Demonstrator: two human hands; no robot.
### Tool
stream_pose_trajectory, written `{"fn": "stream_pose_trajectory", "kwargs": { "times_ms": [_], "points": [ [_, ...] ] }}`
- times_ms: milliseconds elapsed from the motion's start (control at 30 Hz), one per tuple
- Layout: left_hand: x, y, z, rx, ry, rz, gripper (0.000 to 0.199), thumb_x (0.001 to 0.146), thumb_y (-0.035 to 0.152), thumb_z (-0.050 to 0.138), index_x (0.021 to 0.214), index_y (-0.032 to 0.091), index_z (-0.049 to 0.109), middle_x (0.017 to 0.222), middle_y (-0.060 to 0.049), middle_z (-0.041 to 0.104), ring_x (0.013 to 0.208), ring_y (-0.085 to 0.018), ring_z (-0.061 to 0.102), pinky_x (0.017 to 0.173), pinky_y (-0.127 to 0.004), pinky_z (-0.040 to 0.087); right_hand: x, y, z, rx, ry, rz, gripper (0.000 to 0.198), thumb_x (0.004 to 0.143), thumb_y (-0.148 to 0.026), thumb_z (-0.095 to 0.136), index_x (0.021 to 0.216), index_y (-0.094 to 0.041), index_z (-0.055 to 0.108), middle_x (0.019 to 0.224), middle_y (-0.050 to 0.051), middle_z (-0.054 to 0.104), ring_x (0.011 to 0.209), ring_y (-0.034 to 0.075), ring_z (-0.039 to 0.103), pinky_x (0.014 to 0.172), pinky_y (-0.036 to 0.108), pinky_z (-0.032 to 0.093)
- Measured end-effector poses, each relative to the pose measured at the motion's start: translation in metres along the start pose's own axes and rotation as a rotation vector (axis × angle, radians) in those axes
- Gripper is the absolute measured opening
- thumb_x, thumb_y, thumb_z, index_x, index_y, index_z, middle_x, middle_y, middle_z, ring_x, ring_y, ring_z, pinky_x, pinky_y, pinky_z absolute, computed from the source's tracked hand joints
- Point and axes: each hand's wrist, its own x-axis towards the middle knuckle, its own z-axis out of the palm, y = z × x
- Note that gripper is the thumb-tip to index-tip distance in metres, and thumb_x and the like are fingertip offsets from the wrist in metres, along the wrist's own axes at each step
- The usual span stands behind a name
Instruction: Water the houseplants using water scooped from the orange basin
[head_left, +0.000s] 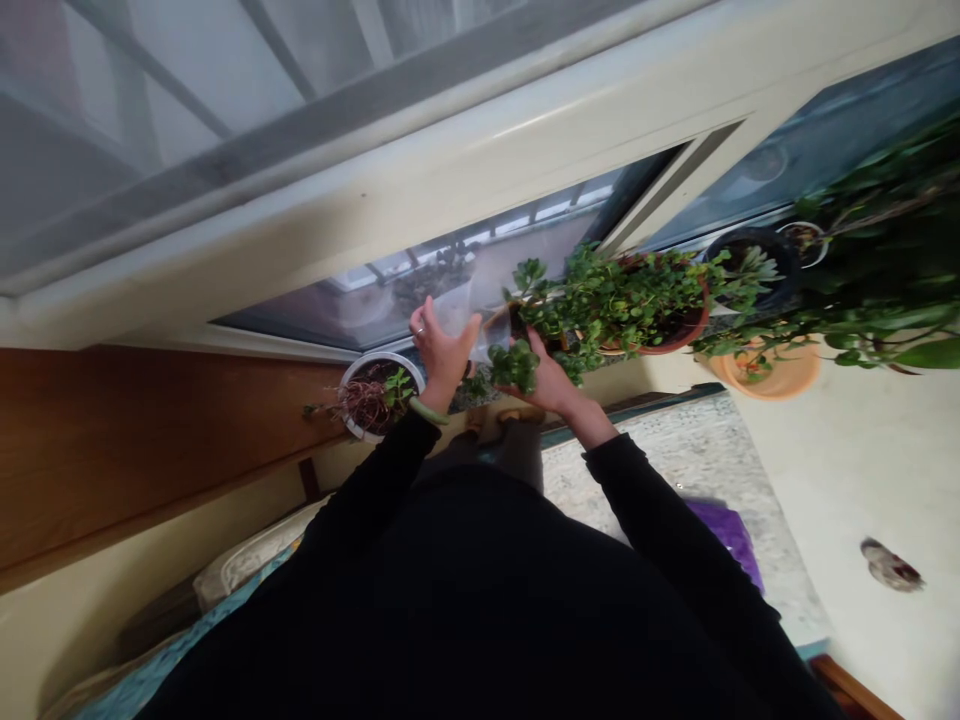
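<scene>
My left hand (442, 350), with a ring and a pale green bangle, has its thumb and fingers around a translucent plastic container (489, 338). The container is tilted, its mouth near a leafy potted plant. My right hand (551, 378) reaches in from the other side, among the leaves of a small succulent (517, 366). Its fingers are partly hidden by foliage, and I cannot make out exactly what they grip. A bushy green plant (592, 305) grows right beside that hand. Near my left wrist stands a white pot (381, 395) with reddish stems.
The window (450, 270) with its cream frame runs behind the sill. To the right are a terracotta pot (679, 330), a dark pot (757, 265) and an orange pot (780, 370). A brown wooden surface (187, 430) lies left; a purple item (727, 535) lies below right.
</scene>
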Motion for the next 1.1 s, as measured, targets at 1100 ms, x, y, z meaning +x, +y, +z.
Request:
{"fn": "stream_pose_trajectory", "kwargs": {
  "times_ms": [1100],
  "points": [
    [-0.014,-0.019,-0.006,-0.169,0.079,-0.22,0.085,0.092,0.04,0.096,0.165,0.02,0.058,0.176,-0.024,0.049,0.166,-0.034,0.056,0.139,-0.043,0.044,-0.013,-0.011,0.01,0.049,0.039,-0.014,0.083,0.092,-0.048,0.093,0.165,-0.019,0.066,0.184,0.026,0.05,0.169,0.046,0.055,0.134,0.062,0.055]
  ]
}}
